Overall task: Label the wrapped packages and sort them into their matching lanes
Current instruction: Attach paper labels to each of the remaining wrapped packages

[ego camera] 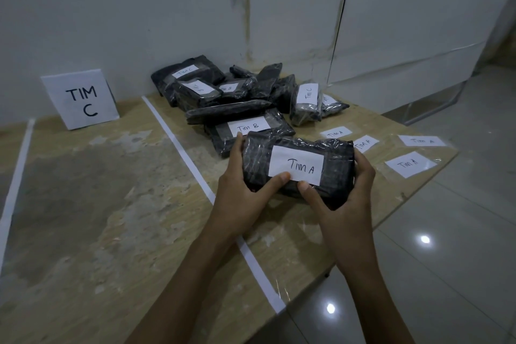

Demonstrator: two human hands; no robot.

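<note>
A black plastic-wrapped package (335, 176) with a white label (296, 160) reading "Tim A" is held just above the wooden table (111, 204). My left hand (245, 184) grips its left end, thumb on the label's lower edge. My right hand (346, 193) grips its right end, thumb below the label. Behind it a pile of black wrapped packages (237, 92) lies near the wall, some labelled "Tim B" (248, 126) or "Tim C" (308, 93). Several loose "Tim A" labels (410, 164) lie on the table to the right.
A standing white sign reading "TIM C" (81, 99) leans against the wall at the back left. White tape strips (190, 159) divide the table into lanes. The table's right edge drops to a glossy tiled floor (446, 260).
</note>
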